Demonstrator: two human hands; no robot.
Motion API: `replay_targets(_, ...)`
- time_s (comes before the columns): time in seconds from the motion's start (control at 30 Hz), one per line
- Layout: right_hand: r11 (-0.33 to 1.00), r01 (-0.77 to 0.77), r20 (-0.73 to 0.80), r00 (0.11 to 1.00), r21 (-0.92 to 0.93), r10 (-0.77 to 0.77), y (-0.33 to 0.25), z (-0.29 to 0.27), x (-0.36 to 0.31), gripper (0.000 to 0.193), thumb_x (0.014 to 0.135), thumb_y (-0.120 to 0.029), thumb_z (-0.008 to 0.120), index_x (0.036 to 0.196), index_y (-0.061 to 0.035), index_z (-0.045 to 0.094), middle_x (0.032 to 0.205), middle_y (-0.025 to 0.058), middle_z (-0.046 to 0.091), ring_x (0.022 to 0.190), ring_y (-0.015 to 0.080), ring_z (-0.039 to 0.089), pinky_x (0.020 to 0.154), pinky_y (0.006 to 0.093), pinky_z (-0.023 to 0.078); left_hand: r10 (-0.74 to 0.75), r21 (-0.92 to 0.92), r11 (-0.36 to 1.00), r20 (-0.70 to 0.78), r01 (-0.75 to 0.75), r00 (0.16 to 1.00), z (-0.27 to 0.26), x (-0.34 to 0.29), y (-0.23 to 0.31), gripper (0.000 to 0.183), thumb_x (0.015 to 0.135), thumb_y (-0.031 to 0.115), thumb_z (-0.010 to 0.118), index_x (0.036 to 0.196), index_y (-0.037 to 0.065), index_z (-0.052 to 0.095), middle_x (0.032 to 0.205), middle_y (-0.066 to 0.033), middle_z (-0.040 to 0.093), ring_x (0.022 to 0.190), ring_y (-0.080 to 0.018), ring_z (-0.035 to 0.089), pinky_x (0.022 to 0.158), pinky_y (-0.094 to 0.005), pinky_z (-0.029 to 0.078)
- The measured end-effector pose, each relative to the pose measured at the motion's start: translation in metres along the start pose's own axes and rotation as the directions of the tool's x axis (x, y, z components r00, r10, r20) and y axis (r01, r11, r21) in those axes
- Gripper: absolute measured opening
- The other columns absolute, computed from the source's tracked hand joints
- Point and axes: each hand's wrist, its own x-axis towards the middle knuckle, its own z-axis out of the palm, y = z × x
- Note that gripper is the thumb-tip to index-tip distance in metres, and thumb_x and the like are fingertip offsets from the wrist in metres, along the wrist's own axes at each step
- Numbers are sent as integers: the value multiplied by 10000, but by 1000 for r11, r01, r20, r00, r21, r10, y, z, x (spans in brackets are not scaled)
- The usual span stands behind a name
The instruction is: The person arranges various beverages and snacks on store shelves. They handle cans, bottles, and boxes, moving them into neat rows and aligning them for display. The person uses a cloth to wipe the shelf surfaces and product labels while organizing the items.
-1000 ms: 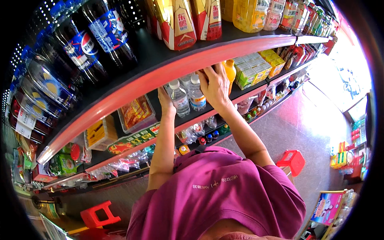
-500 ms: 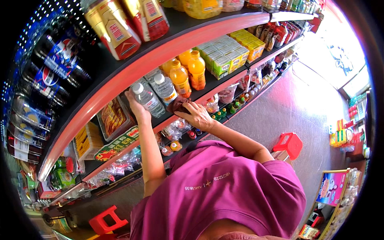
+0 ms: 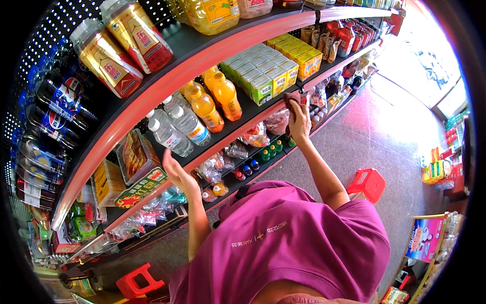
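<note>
My right hand [image 3: 299,121] grips a crumpled dark brown cloth [image 3: 291,97] at the front edge of the middle shelf [image 3: 242,130], below the stacked green and yellow drink cartons [image 3: 260,76]. My left hand [image 3: 180,175] is open, its fingers stretched out, just in front of that edge. It is nearest to the clear water bottle [image 3: 171,136] and holds nothing. A second water bottle [image 3: 191,124] stands beside the first. Orange drink bottles [image 3: 207,109] come to the right of these.
Large gold and red bottles [image 3: 107,63] stand on the upper shelf. Left of the water are clear tubs of snacks [image 3: 137,157]. Green-capped bottles [image 3: 272,150] and bagged goods [image 3: 254,136] sit lower down. Red plastic stools [image 3: 366,185] [image 3: 139,280] are on the floor on both sides.
My right hand has moved right with the cloth, from beside the water bottles to below the cartons. My left hand has come off the water bottle and down toward me.
</note>
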Motion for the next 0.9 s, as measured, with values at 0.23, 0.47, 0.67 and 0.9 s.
replay_targets(0.23,951,-229,-108,961,208,255,39,33,21,384,964,-193,682,1338,-119,636,1201,230,637,1115,417,641,962,468,524,-644,-98,749,123,655,755,-30,-86,-37,446,1045,446,593,1356,128,637,1255,-49,719,1193,-171,655,889,-340,462)
replay_targets(0.47,626,-368,697,578,687,-425,-78,18,-70,255,1006,-215,704,1170,-21,718,1008,14,716,927,96,633,794,312,522,-744,33,613,362,790,562,-5,-127,-24,542,1018,456,666,1437,125,574,1251,-29,707,1018,-114,690,719,-268,543)
replay_targets(0.67,678,-283,689,564,678,-454,-143,-17,-63,379,1026,-124,649,1381,1,602,1231,134,668,1155,232,636,1005,342,495,-414,-310,453,757,836,505,10,-126,-26,450,1119,329,485,1514,113,470,1427,-70,599,1205,-226,664,839,-438,620)
replay_targets(0.9,687,59,446,719,724,-532,-202,-78,-34,594,901,-103,741,1452,-23,532,1217,178,612,1184,354,597,1034,425,474,-306,-345,638,707,688,638,37,-93,16,494,1122,347,494,1545,100,435,1411,-64,604,1195,-196,662,815,-335,593)
